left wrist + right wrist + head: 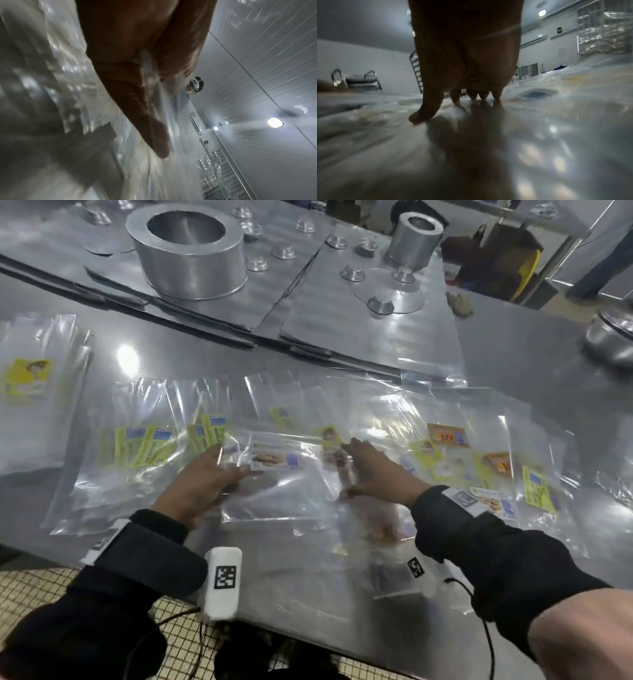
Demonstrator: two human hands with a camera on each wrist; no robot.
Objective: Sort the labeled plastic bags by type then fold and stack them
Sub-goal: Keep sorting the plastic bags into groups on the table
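Directly below the head camera, a clear plastic bag (274, 474) lies flat on a shiny steel worktop (534, 364), on top of other clear bags. Its label (274, 460) is white with a pale food photo and a blue block at the right; the print is too blurred to read.

Both hands frame this bag. At its 9 o'clock edge the left hand (202, 484) holds the film, fingers reaching over it and thumb tucked under; the left wrist view shows plastic passing between thumb and fingers (154, 135). At its 3 o'clock edge the right hand (376, 470) lies flat with straight fingers; the right wrist view shows the thumb and fingertips (472, 94) pressing down on plastic.

A loose spread of bags (445, 440) fills the worktop's middle band. At 9 o'clock sit bags with yellow-green and blue labels (144, 446). At 3 o'clock the labels are mixed: orange ones (448, 434), yellow ones and more yellow-green. At far 10 o'clock, a separate stack (34, 392) carries a yellow label with a cartoon figure. No wording is legible.

Bare steel shows at the near edge, around 6 o'clock, and at 2 o'clock beyond the spread. At 12 o'clock, flat metal sheets (342, 313) hold a wide metal ring (186, 248), a smaller cylinder (414, 239) and small moulds (352, 272).
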